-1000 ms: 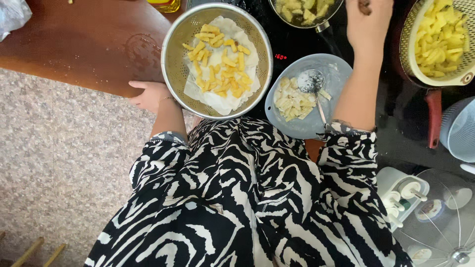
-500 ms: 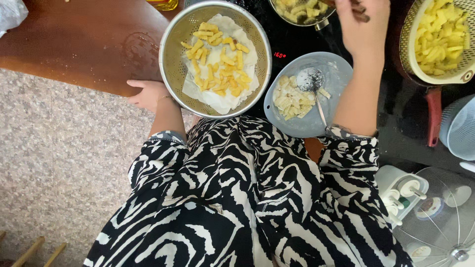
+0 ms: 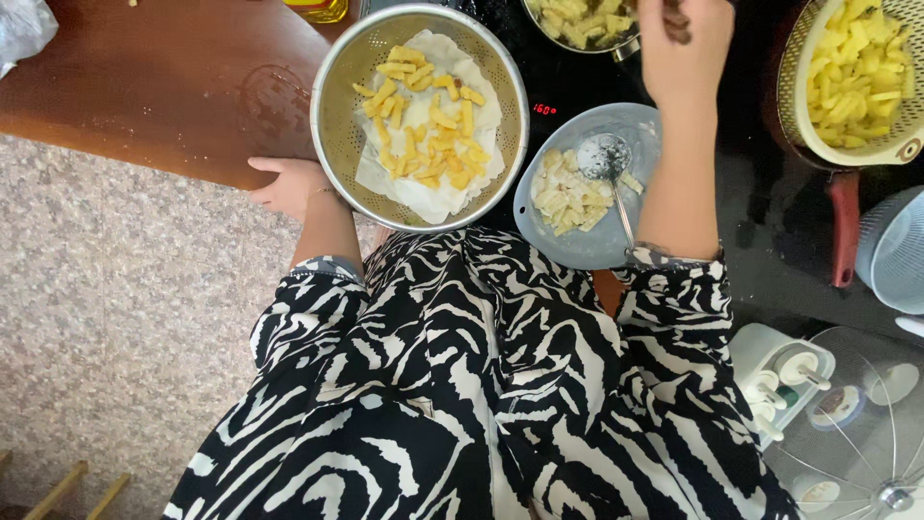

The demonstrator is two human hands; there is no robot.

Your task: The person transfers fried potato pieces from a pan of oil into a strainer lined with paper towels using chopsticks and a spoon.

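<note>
We see our right hand (image 3: 685,46) up at the top edge, fingers curled together around something dark that we cannot make out; the frame cuts it off. It hovers beside the steel pan of pale fried pieces (image 3: 580,21), itself half cropped by the top edge. Our left hand (image 3: 292,185) rests at the brown wooden counter edge (image 3: 164,91), fingers loosely spread, touching the rim of the round perforated steel colander (image 3: 339,116), which partly hides the hand. Inside the colander, golden fried strips (image 3: 423,120) lie on white paper. Just right of it, under our forearm, sits the grey-blue plate (image 3: 587,246) with pale pieces and a metal skimmer spoon (image 3: 606,159); the arm covers the plate's right rim. At far right, a yellow plastic basket of raw potato sticks (image 3: 857,72) is cut by the frame. A black-and-white zebra-patterned garment (image 3: 462,385) blocks everything below.
</note>
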